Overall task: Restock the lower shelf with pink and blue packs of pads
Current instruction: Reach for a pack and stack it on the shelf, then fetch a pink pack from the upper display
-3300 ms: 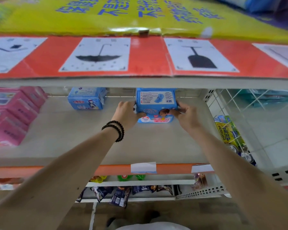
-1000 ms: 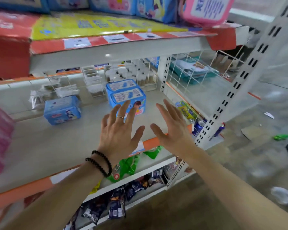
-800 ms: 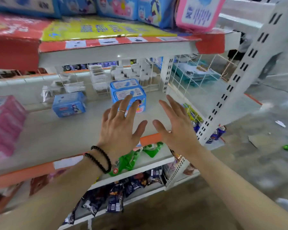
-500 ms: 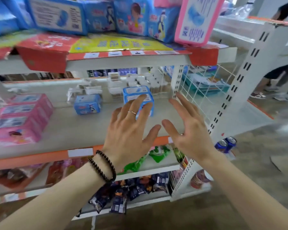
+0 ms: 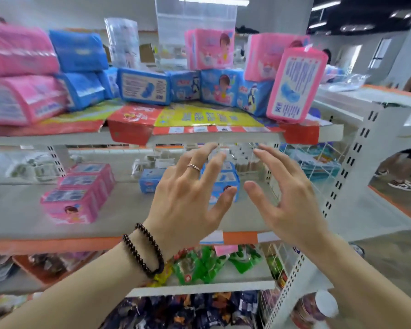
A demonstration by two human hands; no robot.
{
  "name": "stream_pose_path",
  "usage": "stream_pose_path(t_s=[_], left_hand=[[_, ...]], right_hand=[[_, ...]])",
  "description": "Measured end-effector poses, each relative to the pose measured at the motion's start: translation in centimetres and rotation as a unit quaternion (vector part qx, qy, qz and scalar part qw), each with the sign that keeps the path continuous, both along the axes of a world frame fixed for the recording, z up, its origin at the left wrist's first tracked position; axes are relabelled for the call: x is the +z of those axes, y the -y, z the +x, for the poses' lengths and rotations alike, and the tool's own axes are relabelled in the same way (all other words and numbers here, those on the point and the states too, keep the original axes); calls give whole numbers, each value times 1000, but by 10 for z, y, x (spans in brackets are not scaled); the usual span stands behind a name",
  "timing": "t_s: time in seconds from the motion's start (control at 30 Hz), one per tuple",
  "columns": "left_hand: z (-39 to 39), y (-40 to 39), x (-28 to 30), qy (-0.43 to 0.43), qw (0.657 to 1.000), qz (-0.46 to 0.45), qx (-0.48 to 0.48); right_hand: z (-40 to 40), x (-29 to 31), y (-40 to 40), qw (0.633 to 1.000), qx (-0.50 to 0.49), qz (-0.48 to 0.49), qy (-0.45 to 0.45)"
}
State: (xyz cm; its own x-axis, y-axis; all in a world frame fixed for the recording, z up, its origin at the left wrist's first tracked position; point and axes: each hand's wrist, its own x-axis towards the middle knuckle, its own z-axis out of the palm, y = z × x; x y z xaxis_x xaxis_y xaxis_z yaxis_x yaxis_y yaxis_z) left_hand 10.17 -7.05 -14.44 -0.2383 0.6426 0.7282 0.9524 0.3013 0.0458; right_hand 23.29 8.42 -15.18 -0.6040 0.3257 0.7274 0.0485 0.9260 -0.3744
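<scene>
Blue pack w/ printed back label (image 5: 144, 86) lies flat on upper shelf (image 5: 81, 138), long axis left-right, up and slightly left of both hands. Left hand (image 5: 188, 198) nearer; right hand (image 5: 287, 198) beside it. Fingers spread, holding nothing. Lower shelf (image 5: 22, 217) below has pink packs (image 5: 76, 198) at left.

We hold both arms out ahead: our left hand (image 5: 185, 205), fingers (image 5: 214, 167) spread, holding nothing; our right hand (image 5: 292, 205), fingers spread, likewise holding nothing.

Three packs (image 5: 78, 193) left on lower shelf (image 5: 22, 210), stacked packs (image 5: 226, 179) right
</scene>
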Motion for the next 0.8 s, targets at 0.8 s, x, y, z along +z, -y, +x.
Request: stream_pose_path(t_s=[0.8], left_hand=[[-108,36,87,17,1000,17,-20]], right_hand=[[-89,78,47,994,-81,49,-50]])
